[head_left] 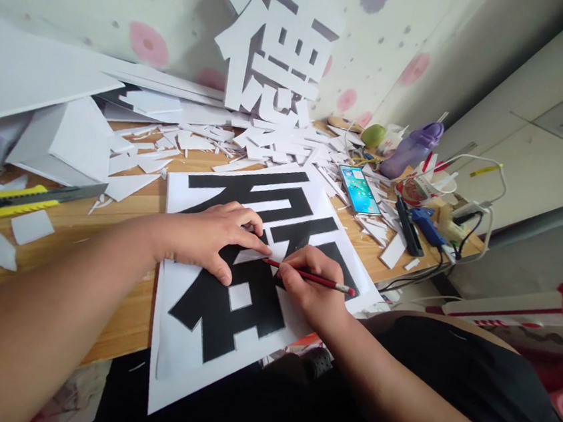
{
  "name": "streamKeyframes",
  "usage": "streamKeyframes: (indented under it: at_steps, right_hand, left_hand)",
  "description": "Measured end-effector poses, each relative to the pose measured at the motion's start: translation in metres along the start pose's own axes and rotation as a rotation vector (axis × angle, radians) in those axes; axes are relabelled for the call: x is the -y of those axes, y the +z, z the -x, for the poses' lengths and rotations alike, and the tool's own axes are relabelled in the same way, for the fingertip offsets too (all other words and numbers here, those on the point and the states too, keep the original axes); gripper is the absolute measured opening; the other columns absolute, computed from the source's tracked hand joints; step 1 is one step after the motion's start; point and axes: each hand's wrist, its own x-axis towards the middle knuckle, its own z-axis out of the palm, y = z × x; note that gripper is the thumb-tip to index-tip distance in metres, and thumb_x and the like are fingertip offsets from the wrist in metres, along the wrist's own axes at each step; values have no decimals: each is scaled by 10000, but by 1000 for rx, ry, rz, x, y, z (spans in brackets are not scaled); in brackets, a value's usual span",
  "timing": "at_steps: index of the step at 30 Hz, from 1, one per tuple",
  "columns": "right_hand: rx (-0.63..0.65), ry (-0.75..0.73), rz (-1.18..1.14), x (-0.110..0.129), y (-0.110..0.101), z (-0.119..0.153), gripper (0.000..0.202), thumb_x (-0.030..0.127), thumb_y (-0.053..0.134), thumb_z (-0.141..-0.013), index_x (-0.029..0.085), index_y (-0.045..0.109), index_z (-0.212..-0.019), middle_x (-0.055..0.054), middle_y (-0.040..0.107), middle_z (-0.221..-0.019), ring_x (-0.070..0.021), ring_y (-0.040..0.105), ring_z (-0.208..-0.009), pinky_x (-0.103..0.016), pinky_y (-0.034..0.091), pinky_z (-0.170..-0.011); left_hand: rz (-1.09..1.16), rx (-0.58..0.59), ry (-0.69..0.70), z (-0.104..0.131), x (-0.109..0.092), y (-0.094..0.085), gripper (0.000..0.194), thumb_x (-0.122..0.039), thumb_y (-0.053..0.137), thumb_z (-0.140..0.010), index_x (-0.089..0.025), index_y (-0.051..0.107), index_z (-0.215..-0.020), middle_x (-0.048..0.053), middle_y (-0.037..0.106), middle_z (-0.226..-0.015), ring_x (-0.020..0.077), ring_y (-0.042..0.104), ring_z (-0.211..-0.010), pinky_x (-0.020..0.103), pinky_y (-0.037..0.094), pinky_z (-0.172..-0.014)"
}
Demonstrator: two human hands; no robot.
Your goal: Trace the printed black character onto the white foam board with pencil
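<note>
A white sheet (169, 367) bearing a large black printed character (262, 303) lies at the front of the wooden table, partly over its edge. Flat on the sheet rests my left hand (209, 233), its fingers spread and holding nothing; the fingertips point toward the pencil tip. My right hand (315, 282) grips a red pencil (322, 280), whose tip touches the sheet just beside my left fingertips. Part of the character is hidden beneath both hands.
White foam letters (277, 56) lean on the wall behind many white scraps (193, 140). A yellow cutter (11, 201) lies left. On the right are a lit phone (359, 190), a purple bottle (411, 149), a blue glue gun (428, 226) and cables.
</note>
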Motion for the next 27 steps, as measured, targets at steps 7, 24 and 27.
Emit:
streamKeyframes:
  at_steps: [7,24,27]
  right_hand:
    - [-21,29,4,-1,-3,-1,185,197,588,-768,227,559,-588,2,639,-568,-137,564,-515,-260,430,-501]
    - [-28,75,-58,-5,-7,-5,169,188,583,-725,232,545,-567,6,632,-572,-140,557,-524,-278,429,-512]
    - [-24,81,-66,-5,-9,-5,183,180,576,-717,236,524,-550,13,623,-555,-138,552,-526,-277,427,-519]
  left_hand:
    - [-9,-12,-22,1,-4,-2,756,-298,890,-681,-529,648,-1359,-10,549,-1416,314,451,-1320,453,346,-1168]
    - [-7,-13,-14,1,-2,-2,670,-339,880,-687,-519,690,-1304,-10,542,-1430,331,450,-1323,476,362,-1158]
    - [-14,-17,1,0,-1,-2,657,-342,876,-697,-513,690,-1304,-5,540,-1428,329,451,-1314,481,364,-1155]
